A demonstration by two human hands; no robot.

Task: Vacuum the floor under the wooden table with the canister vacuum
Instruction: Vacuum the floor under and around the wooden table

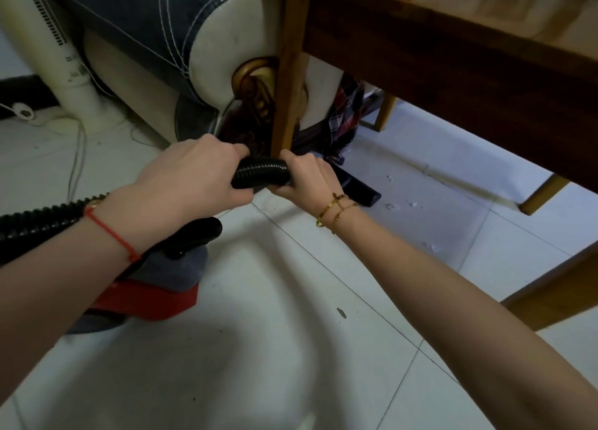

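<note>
Nearest the camera, the canister vacuum [152, 284] sits on the white tiled floor [275, 348] under the left forearm, its red and grey body low and squat; it looks heavy enough that it should be dragged by the hose rather than lifted, and it would probably trail along on the smooth tile. From it the black ribbed hose [262, 170] runs up past the left wrist. The left hand [191, 183] has its grip clenched round the hose from above, and the right hand [304, 177] wraps its grip round the hose end just beyond, where it meets the nozzle. The hose is soft and springy, likely to kink or twist if held only far back, so holding it with both hands close to the stiff end seems the sound place to steer from; the ribs should give good purchase. The black nozzle [359, 190] lies low at the floor, just past the near table leg [288, 83], pointing under the wooden table [453, 57]. Pale scraps of debris [401, 204] lie on the tiles beyond it, in the table's shade. Behind the leg stands an upholstered sofa arm [181, 31], and a white fan stand [61, 57] at far left.
</note>
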